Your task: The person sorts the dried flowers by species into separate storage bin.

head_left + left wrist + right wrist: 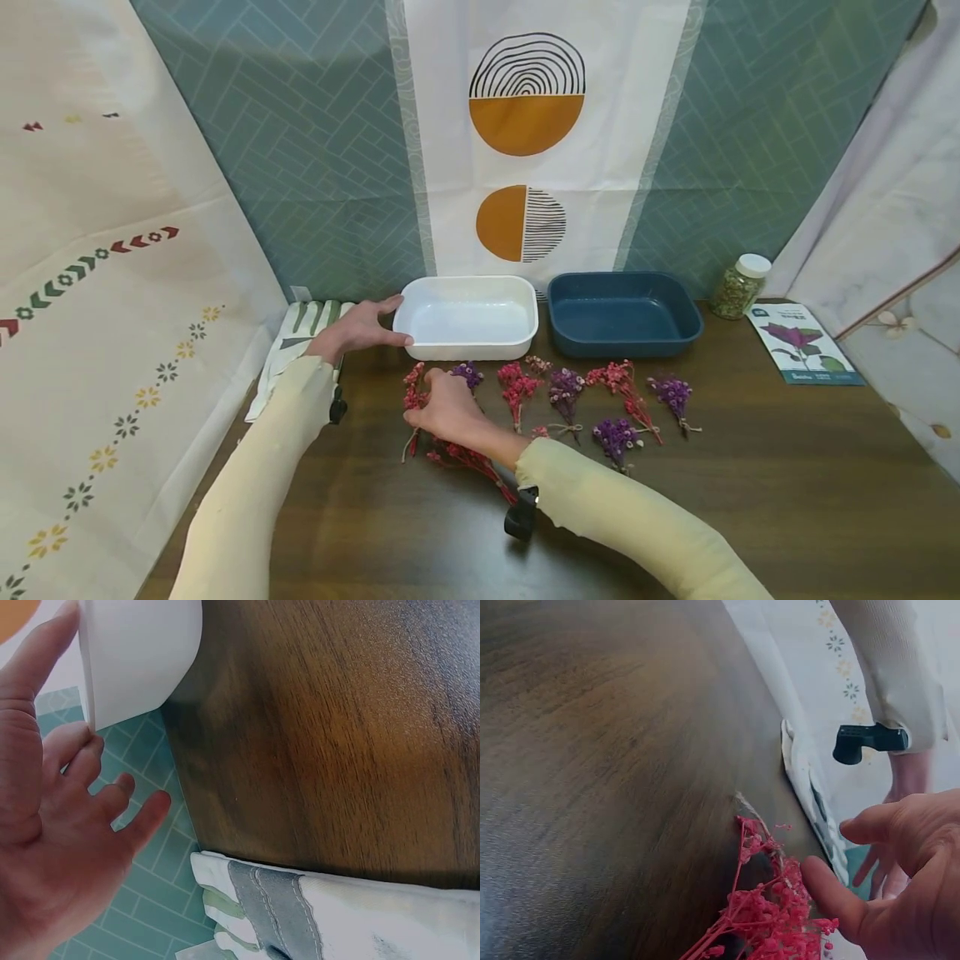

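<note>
My left hand (360, 327) holds the left end of a white rectangular dish (422, 353), its thumb at the front corner and fingers at the rear. In the left wrist view, fingertips meet the rim of the white dish (139, 652). My right hand (452, 408) is over the leftmost bunch of red dried flowers (412, 392), thumb and index finger apart. In the right wrist view, the index finger is beside pink-red flowers (769, 919); contact is unclear. Another red bunch (472, 460) lies below that hand, and a purple bunch (468, 372) shows just behind it.
Several tied red and purple bunches, such as this purple one (566, 390), lie to the right. A navy dish (626, 343) stands beside the white one. Farther right are a white-lidded jar (738, 290) and a flower card (806, 346). Folded striped cloth (288, 342) lies left.
</note>
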